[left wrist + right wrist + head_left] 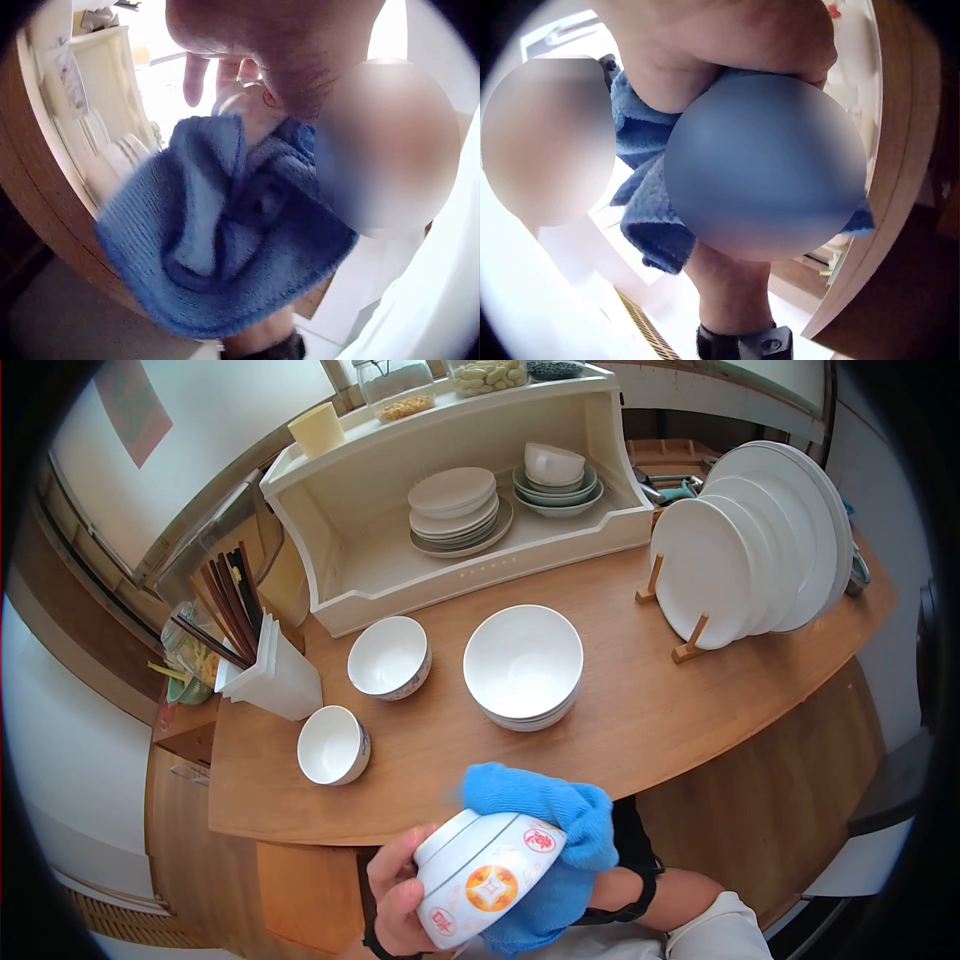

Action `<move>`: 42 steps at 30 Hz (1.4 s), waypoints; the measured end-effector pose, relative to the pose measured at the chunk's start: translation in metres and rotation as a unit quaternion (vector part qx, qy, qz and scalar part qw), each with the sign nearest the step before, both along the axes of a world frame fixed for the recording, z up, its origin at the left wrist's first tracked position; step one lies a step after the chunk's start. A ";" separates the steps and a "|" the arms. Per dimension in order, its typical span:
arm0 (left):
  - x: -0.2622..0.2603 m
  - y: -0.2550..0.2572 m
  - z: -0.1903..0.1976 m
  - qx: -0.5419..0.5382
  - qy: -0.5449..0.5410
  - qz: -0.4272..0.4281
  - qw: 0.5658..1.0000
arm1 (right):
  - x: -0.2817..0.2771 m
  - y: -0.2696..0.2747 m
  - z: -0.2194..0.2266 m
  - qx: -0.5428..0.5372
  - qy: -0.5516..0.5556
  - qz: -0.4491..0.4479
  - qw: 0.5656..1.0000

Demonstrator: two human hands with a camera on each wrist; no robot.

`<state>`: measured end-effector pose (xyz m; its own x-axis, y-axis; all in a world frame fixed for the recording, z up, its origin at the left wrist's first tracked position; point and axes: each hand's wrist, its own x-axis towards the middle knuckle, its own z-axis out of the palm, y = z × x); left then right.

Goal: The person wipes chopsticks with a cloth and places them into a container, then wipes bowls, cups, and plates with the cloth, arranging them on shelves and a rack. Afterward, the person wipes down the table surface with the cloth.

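Wooden table (650, 700); left fingers (394, 860) pinch white, orange-patterned bowl (488, 875); right fingers' (799, 54) state unclear behind cloth (585, 825).

Table top (430, 760): it is of brown wood and has a rounded edge.
Middle of table: one stack of white bowls (522, 660); to its left, two single bowls (388, 657), both standing upright, apart from each other.
Left side: a white holder (292, 678).
Right side: a wooden rack (692, 645).
Back: a cream shelf unit (400, 600).
Shelf bottom: a plate stack (452, 510) and a bowl stack (560, 500).
Shelf top: a yellowish cup (317, 430) and three jars (395, 390).
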<state>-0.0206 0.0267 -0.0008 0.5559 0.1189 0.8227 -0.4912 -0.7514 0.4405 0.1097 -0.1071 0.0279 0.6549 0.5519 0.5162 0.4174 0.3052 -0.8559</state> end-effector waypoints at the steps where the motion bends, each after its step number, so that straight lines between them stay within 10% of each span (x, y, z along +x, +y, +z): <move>1: -0.002 0.004 0.006 0.003 -0.001 -0.001 1.000 | 0.001 0.001 -0.003 0.005 -0.007 -0.022 1.000; 4: -0.006 0.025 0.029 0.122 0.133 0.107 0.978 | 0.004 -0.010 -0.019 -0.022 -0.036 -0.033 0.999; 9: 0.052 0.037 0.044 -0.157 0.165 0.048 0.973 | 0.027 -0.032 -0.005 -0.058 0.075 0.101 0.990; 11: 0.079 0.038 0.072 -0.147 0.198 0.054 0.968 | 0.058 -0.054 0.014 -0.019 -0.031 0.026 0.999; 13: 0.104 0.048 0.083 -0.175 0.229 0.038 0.957 | 0.044 -0.041 -0.017 0.218 0.376 -0.137 0.890; 37: 0.183 0.078 0.070 -0.029 0.456 0.048 0.888 | 0.029 -0.064 -0.071 0.137 0.293 -0.104 0.940; 42: 0.188 0.075 0.084 -0.103 0.573 0.052 0.811 | 0.023 -0.067 -0.076 0.117 0.270 -0.098 0.951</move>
<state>0.1678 0.1018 0.0834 0.9195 0.2845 -0.2711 0.3920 -0.6147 0.6844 0.1324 -0.1742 -0.0479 0.9378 0.3033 0.1689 0.0048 0.4751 -0.8799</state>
